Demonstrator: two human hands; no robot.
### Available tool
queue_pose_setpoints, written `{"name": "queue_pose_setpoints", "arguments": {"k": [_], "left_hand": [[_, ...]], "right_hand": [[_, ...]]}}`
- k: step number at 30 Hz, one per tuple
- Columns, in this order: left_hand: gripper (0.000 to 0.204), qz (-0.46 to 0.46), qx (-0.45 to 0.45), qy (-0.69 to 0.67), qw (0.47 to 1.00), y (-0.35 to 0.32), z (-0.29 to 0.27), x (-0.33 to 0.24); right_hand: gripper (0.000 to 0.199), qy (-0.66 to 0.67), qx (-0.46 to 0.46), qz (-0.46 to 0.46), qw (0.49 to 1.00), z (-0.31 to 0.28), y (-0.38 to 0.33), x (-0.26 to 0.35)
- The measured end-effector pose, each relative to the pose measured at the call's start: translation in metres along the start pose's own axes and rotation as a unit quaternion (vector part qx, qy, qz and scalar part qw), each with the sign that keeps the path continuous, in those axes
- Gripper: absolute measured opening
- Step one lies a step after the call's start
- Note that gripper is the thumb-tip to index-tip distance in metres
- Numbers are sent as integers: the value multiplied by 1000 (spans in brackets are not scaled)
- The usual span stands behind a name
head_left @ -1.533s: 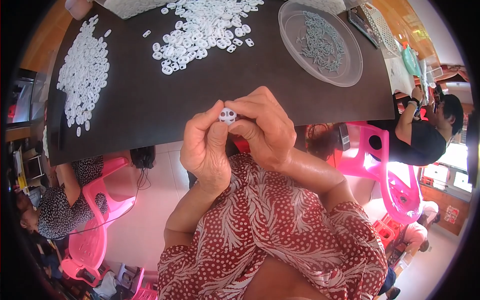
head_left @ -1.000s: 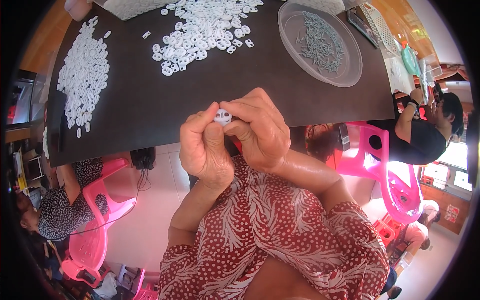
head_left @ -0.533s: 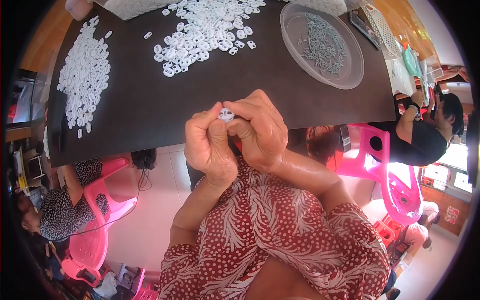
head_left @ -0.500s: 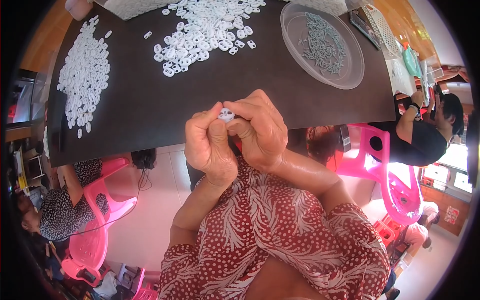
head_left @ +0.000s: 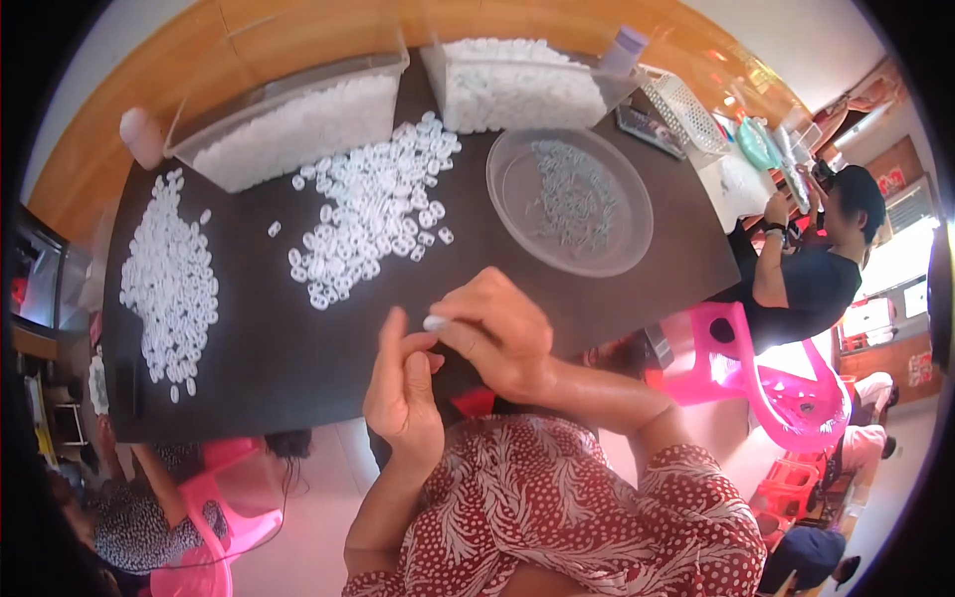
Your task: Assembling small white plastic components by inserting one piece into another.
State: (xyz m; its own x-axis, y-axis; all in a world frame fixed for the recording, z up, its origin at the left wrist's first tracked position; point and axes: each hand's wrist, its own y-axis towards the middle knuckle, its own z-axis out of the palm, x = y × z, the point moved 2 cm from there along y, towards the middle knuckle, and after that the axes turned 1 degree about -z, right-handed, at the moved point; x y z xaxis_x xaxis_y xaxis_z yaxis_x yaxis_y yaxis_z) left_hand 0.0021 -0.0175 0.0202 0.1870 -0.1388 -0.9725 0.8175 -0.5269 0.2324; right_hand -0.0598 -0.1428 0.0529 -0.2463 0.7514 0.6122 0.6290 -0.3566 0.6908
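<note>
Between the thumb and fingers of my right hand (head_left: 497, 328) is a small white oval plastic piece (head_left: 435, 323), partly hidden by the fingertips. My left hand (head_left: 406, 393) is just left of it, its index finger stretched up and its fingertips apart from the piece; nothing shows in it. Beyond my hands, a loose pile of white oval two-hole plastic pieces (head_left: 373, 204) spreads over the dark table (head_left: 259, 348). A second pile of white oval pieces (head_left: 169, 284) lies along the left side. At right, a round clear dish (head_left: 502, 214) holds many thin grey-green bits, too small to name.
Two clear tubs full of white pieces, a left tub (head_left: 284, 164) and a right tub (head_left: 428, 85), line the back edge. A perforated white basket (head_left: 686, 109) and a dark flat object (head_left: 649, 131) are at far right. One person (head_left: 806, 249) sits at right, another (head_left: 139, 512) at left.
The view has tilted up, bringing the back tubs into sight. My hands have come apart: the left fingers have left the white piece, which stays in my right hand.
</note>
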Motion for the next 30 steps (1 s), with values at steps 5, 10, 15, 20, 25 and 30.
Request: {"name": "queue_pose_setpoints", "arguments": {"k": [5,10,15,20,25,30], "left_hand": [[30,-42,-34,-22,998,11,-15,12],[25,-21,4,-15,1000,32,-13,17],[23,-12,5,23,1000,38,-14,21],[16,-40,9,39,998,36,-9,24],[23,-23,26,61,998,32,-8,28],[22,-26,17,54,998,31,-6,25]], "right_hand": [[16,-123,-118,4,985,-48,79,-36],[14,-370,-109,-114,916,-112,192,-137],[11,-336,-37,-186,923,-69,154,-111],[9,-260,170,-118,943,-17,67,-101],[6,-329,221,-108,912,3,50,-99],[8,-333,244,-130,902,15,48,-96]]}}
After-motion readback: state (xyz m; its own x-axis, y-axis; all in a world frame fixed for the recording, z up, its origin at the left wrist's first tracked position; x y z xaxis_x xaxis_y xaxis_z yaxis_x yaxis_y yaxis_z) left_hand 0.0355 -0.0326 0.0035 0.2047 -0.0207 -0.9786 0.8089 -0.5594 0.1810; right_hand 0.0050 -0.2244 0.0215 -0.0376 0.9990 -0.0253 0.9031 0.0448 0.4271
